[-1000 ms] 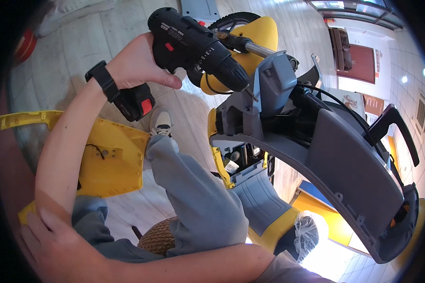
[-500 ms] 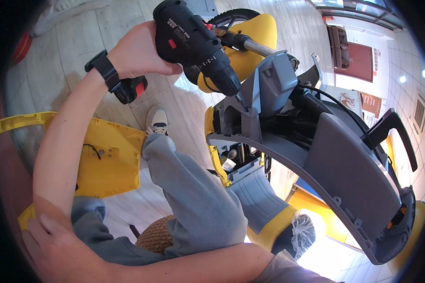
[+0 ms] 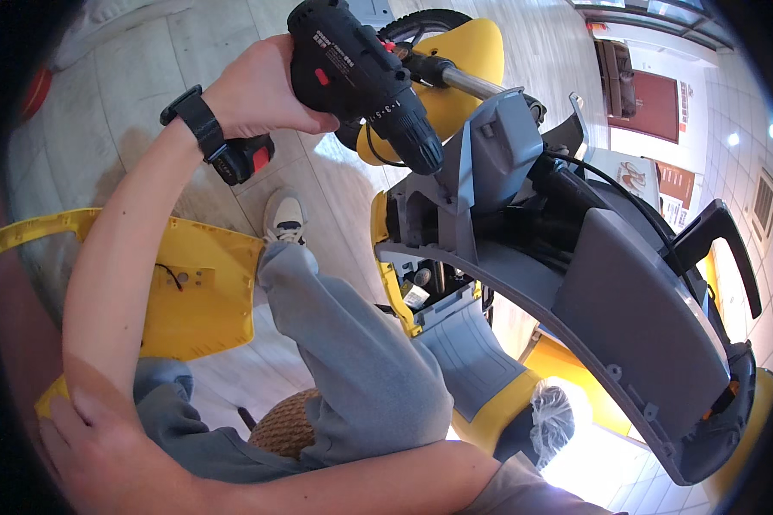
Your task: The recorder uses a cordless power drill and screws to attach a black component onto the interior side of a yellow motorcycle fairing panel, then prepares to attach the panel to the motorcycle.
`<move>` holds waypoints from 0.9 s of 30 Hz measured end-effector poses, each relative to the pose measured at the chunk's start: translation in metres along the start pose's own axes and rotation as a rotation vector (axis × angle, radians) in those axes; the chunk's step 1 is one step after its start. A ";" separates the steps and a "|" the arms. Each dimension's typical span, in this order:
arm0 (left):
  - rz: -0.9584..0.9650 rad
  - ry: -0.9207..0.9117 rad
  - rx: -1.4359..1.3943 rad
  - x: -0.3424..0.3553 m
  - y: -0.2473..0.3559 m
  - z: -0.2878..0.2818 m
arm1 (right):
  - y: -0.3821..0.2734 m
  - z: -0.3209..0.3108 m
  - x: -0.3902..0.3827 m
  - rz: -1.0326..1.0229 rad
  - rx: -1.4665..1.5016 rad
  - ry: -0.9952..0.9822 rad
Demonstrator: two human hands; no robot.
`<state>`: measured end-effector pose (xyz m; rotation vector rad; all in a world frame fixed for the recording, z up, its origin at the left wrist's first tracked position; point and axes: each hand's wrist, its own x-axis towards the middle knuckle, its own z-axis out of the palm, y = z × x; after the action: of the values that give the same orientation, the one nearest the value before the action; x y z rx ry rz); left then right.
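Note:
My left hand point(image 3: 262, 90) is wrapped round the grip of a black cordless drill point(image 3: 361, 77) with red accents. Its battery point(image 3: 245, 159) shows below my wrist, which wears a black watch point(image 3: 196, 120). The chuck point(image 3: 416, 146) points down and right, close against a grey plastic panel point(image 3: 455, 184) of a yellow and grey scooter; no bit can be seen. My right hand point(image 3: 116, 455) reaches across my lap, fingers bent round my left arm near the elbow.
A yellow body panel point(image 3: 202, 300) with a short cable lies on the floor left of my leg. The scooter's wheel point(image 3: 421, 21) is at the top, its black handlebar grip point(image 3: 734, 253) at the right. A woven stool point(image 3: 288, 425) shows beneath me, beside a plastic-wrapped seat point(image 3: 550, 421).
The drill has shifted slightly right, and the bit that showed ahead of the chuck is now out of sight. My right hand stays at my left elbow.

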<state>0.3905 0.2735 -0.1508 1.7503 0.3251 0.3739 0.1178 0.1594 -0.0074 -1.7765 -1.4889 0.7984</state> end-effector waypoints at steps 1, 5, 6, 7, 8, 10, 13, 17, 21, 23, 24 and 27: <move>0.001 0.002 0.011 0.000 0.000 0.000 | -0.001 0.003 0.000 0.006 -0.002 0.005; 0.006 0.016 0.005 0.001 0.001 0.003 | -0.004 0.012 0.003 0.026 0.008 0.011; 0.019 0.013 0.008 0.001 0.001 0.003 | -0.004 0.012 0.002 0.029 0.008 0.007; 0.021 0.005 0.011 0.002 0.001 0.002 | -0.004 0.012 0.002 0.033 0.008 0.004; 0.023 -0.004 0.014 0.002 0.001 0.002 | -0.004 0.012 0.001 0.036 0.008 0.000; 0.019 0.006 0.044 0.001 0.002 0.001 | -0.004 0.011 -0.002 0.034 0.029 -0.008; -0.013 0.004 0.061 0.001 0.003 0.000 | 0.000 0.018 0.003 -0.009 -0.013 0.028; 0.019 -0.044 -0.001 0.002 0.005 0.000 | -0.001 0.026 0.001 -0.034 -0.032 0.034; -0.032 -0.036 0.012 0.001 0.007 0.001 | -0.002 0.032 0.001 -0.015 -0.004 0.024; -0.046 -0.047 -0.017 0.000 0.007 0.001 | -0.002 0.034 0.002 -0.019 -0.002 0.029; -0.061 -0.047 -0.009 0.001 0.007 0.001 | -0.002 0.035 0.002 -0.019 -0.002 0.030; 0.035 -0.036 -0.030 0.004 0.008 0.001 | -0.002 0.034 0.003 -0.012 -0.011 0.021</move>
<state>0.3949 0.2730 -0.1427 1.7333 0.2620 0.3698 0.0893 0.1669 -0.0257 -1.7769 -1.4916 0.7655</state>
